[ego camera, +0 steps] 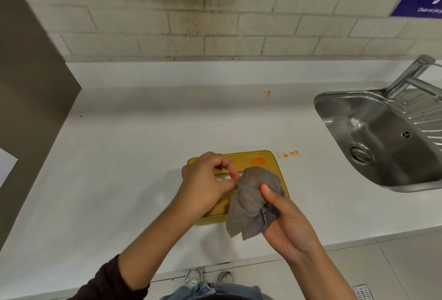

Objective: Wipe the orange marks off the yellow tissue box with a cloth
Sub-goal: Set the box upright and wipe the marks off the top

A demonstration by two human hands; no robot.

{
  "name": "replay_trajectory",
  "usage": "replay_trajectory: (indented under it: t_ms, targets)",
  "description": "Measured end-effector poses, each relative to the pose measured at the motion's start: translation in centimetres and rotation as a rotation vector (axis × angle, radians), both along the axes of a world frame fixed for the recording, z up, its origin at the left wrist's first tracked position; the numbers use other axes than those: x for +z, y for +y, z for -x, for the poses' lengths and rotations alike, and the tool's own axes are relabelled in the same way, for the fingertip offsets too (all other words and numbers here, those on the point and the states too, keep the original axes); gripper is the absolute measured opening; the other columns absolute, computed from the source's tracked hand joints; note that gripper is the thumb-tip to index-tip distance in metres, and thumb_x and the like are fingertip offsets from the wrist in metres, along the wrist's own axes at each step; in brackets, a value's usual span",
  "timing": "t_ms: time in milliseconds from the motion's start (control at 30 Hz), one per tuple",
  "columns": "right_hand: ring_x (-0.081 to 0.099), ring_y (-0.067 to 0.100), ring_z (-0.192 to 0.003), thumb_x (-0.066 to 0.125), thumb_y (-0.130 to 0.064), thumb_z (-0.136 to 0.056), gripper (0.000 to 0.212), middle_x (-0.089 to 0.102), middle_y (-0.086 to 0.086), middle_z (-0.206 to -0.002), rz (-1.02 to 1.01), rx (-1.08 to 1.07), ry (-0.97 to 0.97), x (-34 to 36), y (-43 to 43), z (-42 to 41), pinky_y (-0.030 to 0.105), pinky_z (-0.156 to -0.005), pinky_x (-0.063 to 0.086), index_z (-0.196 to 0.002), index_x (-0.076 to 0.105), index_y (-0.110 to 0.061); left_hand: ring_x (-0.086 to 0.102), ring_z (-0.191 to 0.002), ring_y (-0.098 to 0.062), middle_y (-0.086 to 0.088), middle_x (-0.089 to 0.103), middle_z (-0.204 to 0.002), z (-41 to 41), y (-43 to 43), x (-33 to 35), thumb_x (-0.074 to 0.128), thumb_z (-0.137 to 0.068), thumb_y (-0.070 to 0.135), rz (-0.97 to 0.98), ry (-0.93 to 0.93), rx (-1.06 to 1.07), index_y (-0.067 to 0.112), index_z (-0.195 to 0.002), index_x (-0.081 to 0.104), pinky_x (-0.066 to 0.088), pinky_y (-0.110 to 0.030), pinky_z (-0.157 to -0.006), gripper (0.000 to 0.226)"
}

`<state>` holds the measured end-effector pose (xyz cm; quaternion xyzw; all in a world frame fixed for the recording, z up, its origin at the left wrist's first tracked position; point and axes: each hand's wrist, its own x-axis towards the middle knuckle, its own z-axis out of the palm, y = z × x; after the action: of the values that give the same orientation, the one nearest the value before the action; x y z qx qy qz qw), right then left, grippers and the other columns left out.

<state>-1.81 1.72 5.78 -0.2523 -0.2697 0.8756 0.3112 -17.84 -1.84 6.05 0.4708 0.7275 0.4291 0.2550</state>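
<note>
A yellow tissue box (267, 158) with a wooden lid lies flat on the white counter, near its front edge. An orange smear (258, 161) shows on the lid's far right part. My right hand (284, 223) grips a bunched grey cloth (253, 201) over the box's right half. My left hand (208, 184) hovers over the box's left half, its fingertips pinching the cloth's upper edge beside the lid's slot. The hands and cloth hide much of the lid.
More orange marks (287, 154) stain the white counter (134, 146) just right of the box, and a small one (268, 93) lies farther back. A steel sink (373, 137) with a tap (406, 77) fills the right side. A grey panel (28, 98) stands at left.
</note>
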Motion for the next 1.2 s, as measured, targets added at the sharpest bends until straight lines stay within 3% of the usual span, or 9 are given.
replay_trajectory:
  t_ms: [167,300,433,567,733,833,967,1100,1200]
  targets:
    - [0.067,0.025,-0.102,0.058,-0.021,-0.079,0.038,0.069,0.018,-0.109,-0.120,-0.008,-0.251,-0.2,-0.1,0.1,0.034,-0.083,0.056,-0.111,0.064,-0.001,0.050,-0.100,-0.003,0.024,0.046,-0.096,-0.2,-0.6,-0.5,0.077,-0.061,0.040,0.011,0.178,0.022,0.046,-0.091,0.043,0.022,-0.026,-0.088,0.046]
    - [0.070,0.014,-0.082,0.061,-0.020,-0.075,0.025,0.075,0.005,-0.086,-0.210,-0.173,-0.325,-0.3,0.7,-0.7,0.022,-0.067,0.057,-0.097,0.067,-0.009,0.049,-0.097,0.011,0.025,0.052,-0.100,1.9,-2.3,-1.0,0.083,-0.058,0.037,0.026,0.065,-0.014,0.046,-0.102,0.048,0.034,-0.029,-0.098,0.056]
    - [0.063,-0.007,-0.081,0.070,0.002,-0.078,0.036,0.069,-0.018,-0.080,-0.917,-0.297,-0.829,-0.7,1.7,-1.2,0.003,-0.065,0.044,-0.091,0.062,-0.031,0.037,-0.123,-0.002,0.018,0.040,-0.129,5.3,-4.7,-2.3,0.080,-0.057,0.051,0.039,0.007,-0.045,0.057,-0.117,0.033,0.033,-0.032,-0.106,0.077]
    - [0.057,0.026,-0.096,0.071,0.006,-0.063,0.043,0.063,0.007,-0.108,-1.489,-0.200,-1.150,-3.3,1.4,0.2,0.032,-0.084,0.042,-0.102,0.068,-0.013,-0.007,-0.141,-0.005,0.028,-0.015,-0.149,6.6,-5.6,-4.6,0.081,-0.032,0.067,0.305,-0.023,-0.220,0.063,-0.129,-0.018,0.009,-0.040,-0.117,0.139]
    - [0.049,0.019,-0.123,0.067,0.005,-0.077,0.054,0.054,0.004,-0.133,-1.269,-0.115,-0.985,-5.1,-0.9,2.4,0.016,-0.101,0.033,-0.123,0.056,-0.021,-0.020,-0.143,-0.021,0.018,-0.020,-0.154,6.3,-4.4,-6.1,0.086,-0.032,0.062,0.345,-0.098,-0.286,0.058,-0.124,-0.034,0.005,-0.058,-0.116,0.151]
    - [0.050,0.017,-0.123,0.057,0.000,-0.087,0.062,0.054,0.004,-0.133,-1.094,-0.106,-0.914,-5.4,-1.7,3.5,0.032,-0.100,0.044,-0.133,0.038,-0.037,-0.010,-0.145,-0.019,0.027,-0.014,-0.149,6.2,-3.8,-6.4,0.084,-0.032,0.064,0.299,-0.049,-0.325,0.052,-0.126,-0.037,0.010,-0.054,-0.117,0.154]
    - [0.048,0.005,-0.124,0.050,-0.005,-0.092,0.056,0.045,0.005,-0.140,-0.984,-0.117,-0.686,-4.9,-2.7,5.8,0.021,-0.101,0.042,-0.138,0.032,-0.032,-0.001,-0.142,-0.016,0.034,-0.005,-0.140,6.1,-3.6,-7.0,0.083,-0.031,0.062,0.256,-0.013,-0.305,0.051,-0.124,-0.040,0.009,-0.051,-0.118,0.155]
    - [0.029,0.011,-0.139,0.051,0.004,-0.085,0.063,0.027,-0.006,-0.151,-1.135,-0.105,-0.594,-5.4,-3.3,7.0,0.056,-0.112,0.023,-0.129,0.038,-0.040,-0.007,-0.138,0.002,0.027,-0.009,-0.148,6.1,-3.6,-7.2,0.084,-0.035,0.059,0.253,-0.031,-0.345,0.047,-0.124,-0.043,-0.009,-0.046,-0.118,0.156]
    - [0.032,0.008,-0.136,0.055,0.005,-0.080,0.049,0.045,-0.006,-0.138,-1.374,-0.022,-0.615,-6.2,-2.7,6.5,0.051,-0.112,0.020,-0.121,0.053,-0.022,-0.013,-0.137,0.005,0.018,-0.015,-0.152,6.3,-3.6,-7.1,0.085,-0.041,0.056,0.241,-0.009,-0.406,0.047,-0.121,-0.045,-0.019,-0.039,-0.113,0.153]
